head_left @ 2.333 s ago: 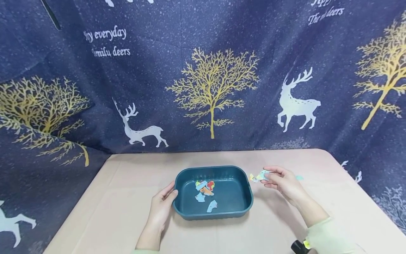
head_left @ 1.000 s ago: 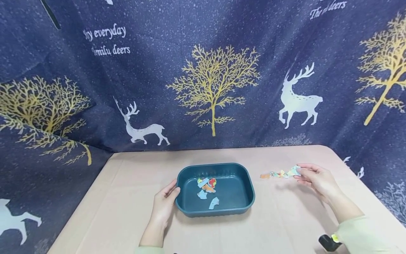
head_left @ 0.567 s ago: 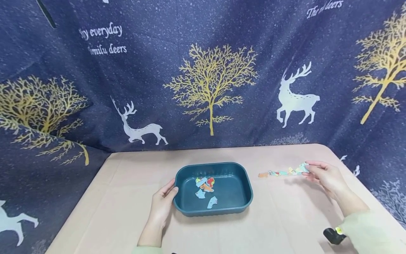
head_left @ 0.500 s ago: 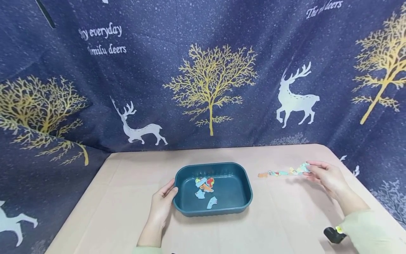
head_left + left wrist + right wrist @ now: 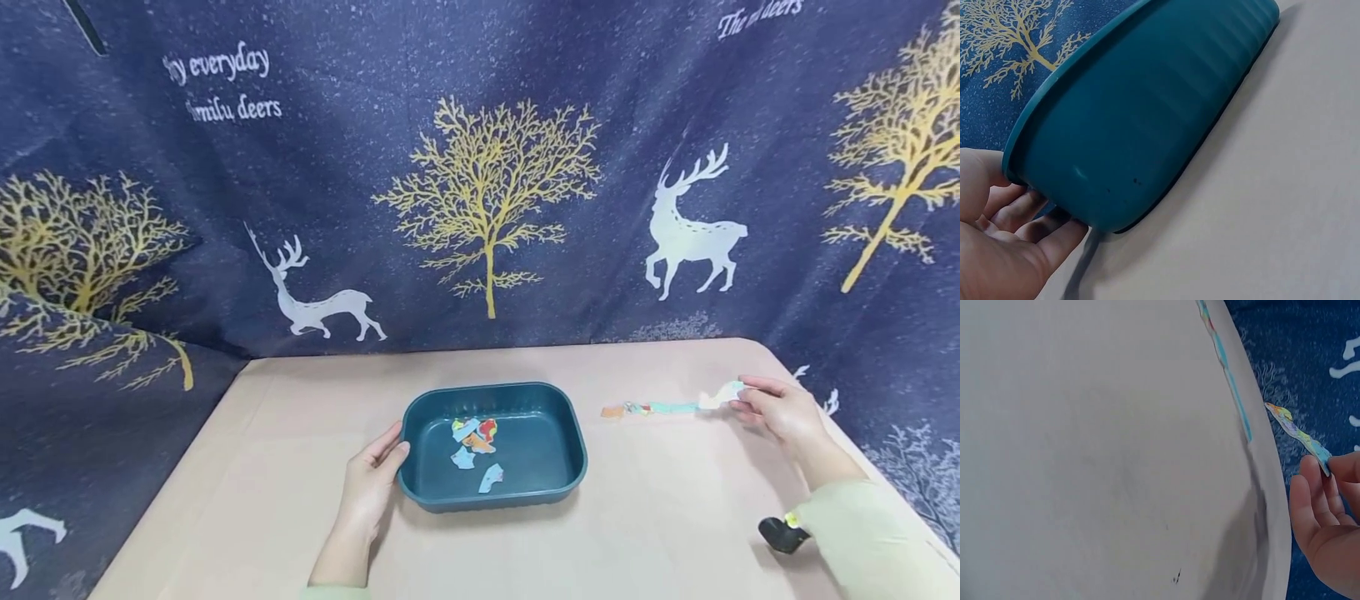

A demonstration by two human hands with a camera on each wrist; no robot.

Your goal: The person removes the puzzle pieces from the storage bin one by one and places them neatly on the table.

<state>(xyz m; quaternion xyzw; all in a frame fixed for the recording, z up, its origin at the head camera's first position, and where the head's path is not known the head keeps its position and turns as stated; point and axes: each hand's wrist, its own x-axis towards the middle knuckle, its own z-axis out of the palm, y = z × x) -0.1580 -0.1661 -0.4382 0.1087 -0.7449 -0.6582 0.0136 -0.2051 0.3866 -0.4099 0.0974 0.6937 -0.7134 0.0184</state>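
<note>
By the left hand, fingers curled on the outer wall and thumb at the rim, a teal plastic bin is gripped. To that hand's right, inside, ragged paper pieces are gathered. Farther right, a row of scraps is laid on the bench, left of the right hand, where a single scrap is pinched, raised, between thumb and fingertips.
</note>
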